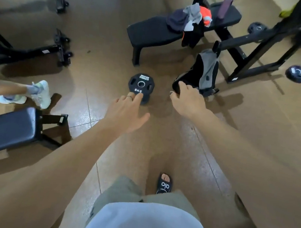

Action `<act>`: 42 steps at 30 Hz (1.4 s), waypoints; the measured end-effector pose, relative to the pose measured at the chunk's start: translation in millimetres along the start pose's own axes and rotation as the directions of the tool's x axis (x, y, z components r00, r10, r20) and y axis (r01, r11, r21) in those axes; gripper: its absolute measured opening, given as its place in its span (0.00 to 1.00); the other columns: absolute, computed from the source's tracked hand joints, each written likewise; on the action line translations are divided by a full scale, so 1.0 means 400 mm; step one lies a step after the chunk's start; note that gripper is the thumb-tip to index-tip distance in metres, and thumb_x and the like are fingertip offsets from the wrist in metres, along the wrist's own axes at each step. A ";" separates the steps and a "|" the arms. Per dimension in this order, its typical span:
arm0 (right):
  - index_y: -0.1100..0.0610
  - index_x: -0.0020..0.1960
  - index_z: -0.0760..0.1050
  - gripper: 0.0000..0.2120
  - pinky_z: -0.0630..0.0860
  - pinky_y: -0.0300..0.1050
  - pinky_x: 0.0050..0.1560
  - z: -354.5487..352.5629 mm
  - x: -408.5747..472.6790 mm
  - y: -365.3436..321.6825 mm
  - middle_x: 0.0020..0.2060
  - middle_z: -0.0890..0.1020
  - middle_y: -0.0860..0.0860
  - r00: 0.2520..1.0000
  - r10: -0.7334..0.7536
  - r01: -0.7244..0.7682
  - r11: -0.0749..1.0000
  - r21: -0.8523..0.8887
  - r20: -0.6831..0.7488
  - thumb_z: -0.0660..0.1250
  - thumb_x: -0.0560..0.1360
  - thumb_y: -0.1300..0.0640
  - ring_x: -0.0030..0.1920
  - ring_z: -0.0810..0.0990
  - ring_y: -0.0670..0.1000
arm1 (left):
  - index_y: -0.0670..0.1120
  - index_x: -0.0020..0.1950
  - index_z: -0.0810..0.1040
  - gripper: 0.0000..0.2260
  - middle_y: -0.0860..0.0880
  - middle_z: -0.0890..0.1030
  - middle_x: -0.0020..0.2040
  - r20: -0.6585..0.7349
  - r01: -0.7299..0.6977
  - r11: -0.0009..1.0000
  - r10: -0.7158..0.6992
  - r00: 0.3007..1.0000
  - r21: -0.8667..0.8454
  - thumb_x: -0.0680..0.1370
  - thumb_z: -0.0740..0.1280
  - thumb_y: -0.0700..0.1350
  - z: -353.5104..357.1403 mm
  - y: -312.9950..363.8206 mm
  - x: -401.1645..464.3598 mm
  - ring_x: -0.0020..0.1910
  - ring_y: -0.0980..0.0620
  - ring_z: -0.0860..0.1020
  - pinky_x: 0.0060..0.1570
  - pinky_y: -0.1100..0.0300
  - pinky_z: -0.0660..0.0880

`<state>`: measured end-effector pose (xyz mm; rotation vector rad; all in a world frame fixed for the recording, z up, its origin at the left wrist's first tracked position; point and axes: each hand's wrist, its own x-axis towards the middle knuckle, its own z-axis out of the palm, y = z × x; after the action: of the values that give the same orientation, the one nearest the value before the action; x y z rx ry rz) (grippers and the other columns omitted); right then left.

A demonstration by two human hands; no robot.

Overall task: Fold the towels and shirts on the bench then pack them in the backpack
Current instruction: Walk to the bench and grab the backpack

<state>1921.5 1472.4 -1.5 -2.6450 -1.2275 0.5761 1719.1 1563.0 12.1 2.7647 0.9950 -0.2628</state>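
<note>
Backpack (pixel 206 71) stood on floor (pixel 102 39) beside tabletop (pixel 151 30); contents not visible. Clothes (pixel 189 18) heaped on tabletop. My left hand (pixel 127 111) and right hand (pixel 189 101) reached forward, fingers relaxed, holding nothing.

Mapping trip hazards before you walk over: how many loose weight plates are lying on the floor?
3. One 5KG plate just beyond the left hand, one by the rack behind the bench, one at far right. More may be hidden.

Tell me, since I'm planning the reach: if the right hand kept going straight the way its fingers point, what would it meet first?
Probably the backpack on the floor: the right hand points up and left at its lower end. Depth is unclear in this single view.
</note>
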 end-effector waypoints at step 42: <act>0.59 0.67 0.66 0.20 0.73 0.58 0.57 -0.231 2.477 0.031 0.63 0.74 0.62 0.962 0.256 -0.270 0.939 0.213 0.092 0.58 0.81 0.47 0.62 0.74 0.66 | 0.48 0.82 0.55 0.34 0.45 0.68 0.76 0.146 -0.104 0.994 0.108 0.983 -0.036 0.81 0.57 0.64 -0.258 -0.473 2.495 0.71 0.42 0.72 0.68 0.47 0.69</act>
<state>2549.5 2220.7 -191.7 -2.6289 -0.7712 0.7944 2365.1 2338.7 -139.9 2.7159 0.8062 -0.4263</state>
